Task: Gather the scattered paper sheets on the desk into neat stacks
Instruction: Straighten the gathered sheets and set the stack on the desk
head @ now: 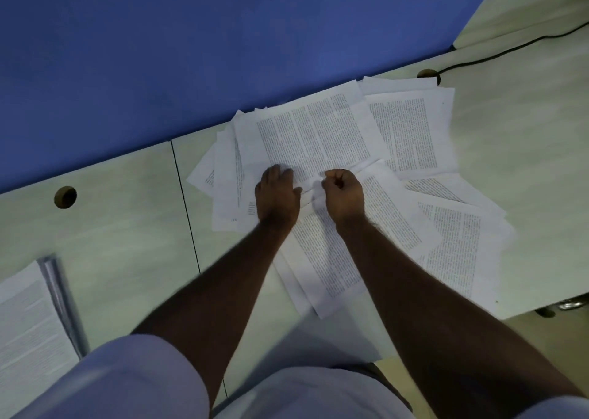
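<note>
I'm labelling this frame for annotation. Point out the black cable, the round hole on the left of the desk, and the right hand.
black cable (497,53): head view, mid-run across the desk.
round hole (65,197): head view, its dark centre.
right hand (344,192): head view, back of the fist.

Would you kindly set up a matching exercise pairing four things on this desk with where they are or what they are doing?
Things:
1. left hand
2. right hand
3. black cable
4. separate stack of paper

Descriptions:
A. runs from a round hole at the far right of the desk
B. lies apart at the near left edge
C. closed in a fist, pinching a sheet of the scattered paper sheets
D. pressed flat on those sheets, fingers spread

Pairs: 1-D, 2-C, 3-A, 4-B
</note>
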